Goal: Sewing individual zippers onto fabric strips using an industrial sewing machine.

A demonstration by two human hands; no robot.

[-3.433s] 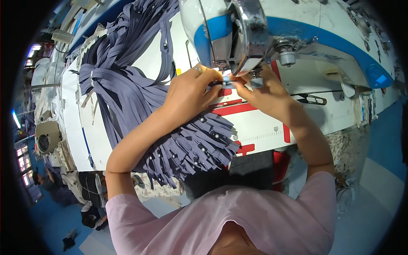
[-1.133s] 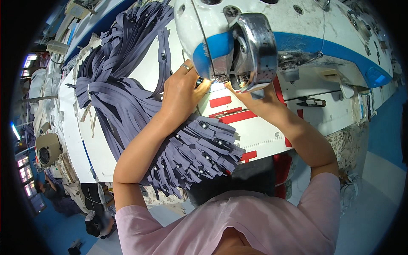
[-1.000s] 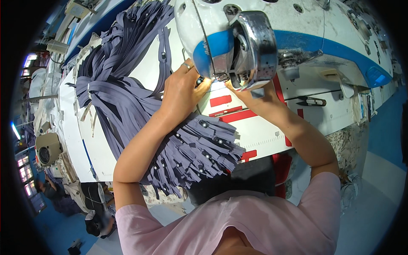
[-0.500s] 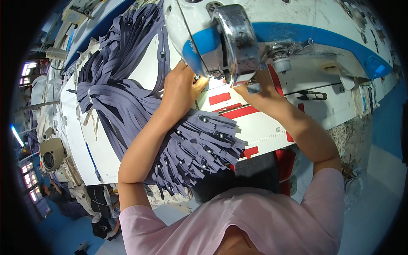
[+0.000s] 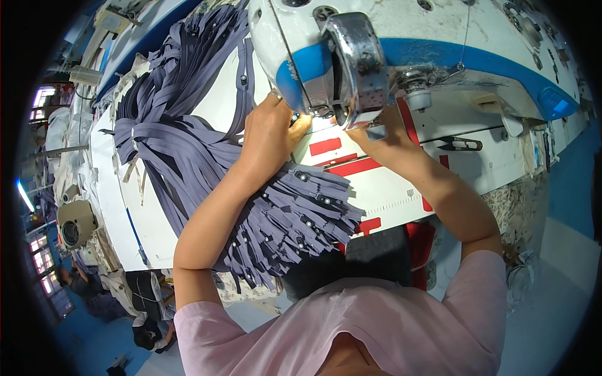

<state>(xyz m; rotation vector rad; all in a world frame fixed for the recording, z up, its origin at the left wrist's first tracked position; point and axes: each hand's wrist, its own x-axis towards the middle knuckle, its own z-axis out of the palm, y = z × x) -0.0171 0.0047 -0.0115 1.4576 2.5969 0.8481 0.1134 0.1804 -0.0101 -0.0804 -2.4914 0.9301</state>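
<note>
Under the head of a white and blue sewing machine [image 5: 451,53], my left hand [image 5: 268,130] is closed, with a dark zipper slider [image 5: 295,117] showing between thumb and fingers. The grey-purple zipper that it pinches is mostly hidden by the hand. My right hand [image 5: 390,139] reaches in from the other side of the needle area; the machine's metal guard [image 5: 362,69] covers its fingertips. Beside my left forearm lies a large tied bundle of grey-purple zippers [image 5: 188,141]. Their cut ends and sliders fan out toward my lap.
Thread snips [image 5: 461,143] lie on the white machine bed [image 5: 392,203], right of my right hand. Red tape patches [image 5: 354,166] mark the bed. A blue pen-like stick [image 5: 137,237] rests at the table's left. Other people [image 5: 150,332] are at the far lower left.
Both hands stay at almost the same spot by the needle. The machine and hands appear slightly farther right and lower in the picture.
</note>
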